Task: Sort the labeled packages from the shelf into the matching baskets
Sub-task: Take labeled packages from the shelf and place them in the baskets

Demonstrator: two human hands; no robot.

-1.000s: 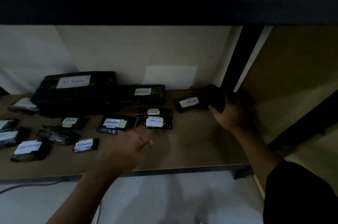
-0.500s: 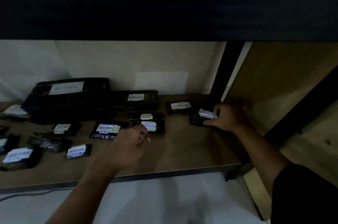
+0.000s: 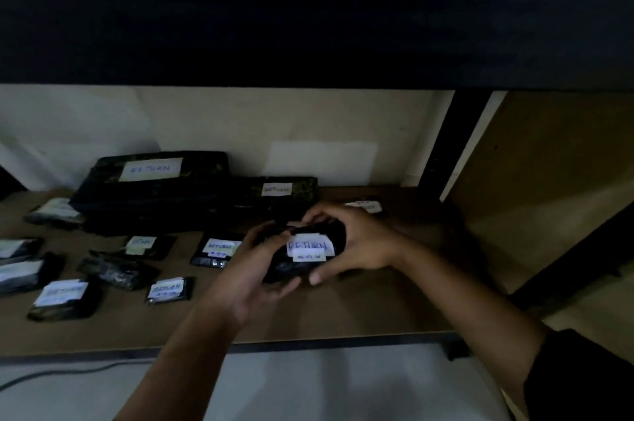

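Note:
A small black package with a white label reading RETURN [image 3: 308, 250] is held over the middle of the brown shelf [image 3: 360, 310]. My left hand [image 3: 254, 269] grips its left side and underside. My right hand [image 3: 356, 242] grips its right side, fingers curled over the top edge. Several other black labeled packages lie on the shelf to the left, among them a large one marked RETURN [image 3: 151, 180] at the back and a small one [image 3: 168, 290] near the front. One more small package [image 3: 365, 206] lies behind my right hand, mostly hidden.
The scene is dim. A dark upper shelf [image 3: 308, 15] overhangs the whole top of the view. A black upright post [image 3: 446, 152] stands at the shelf's back right. The shelf's front edge [image 3: 308, 346] runs below my forearms, with a pale floor beneath.
My right hand carried a small package from the back right toward the middle. My left hand came up to meet it, and both hands now hold the package.

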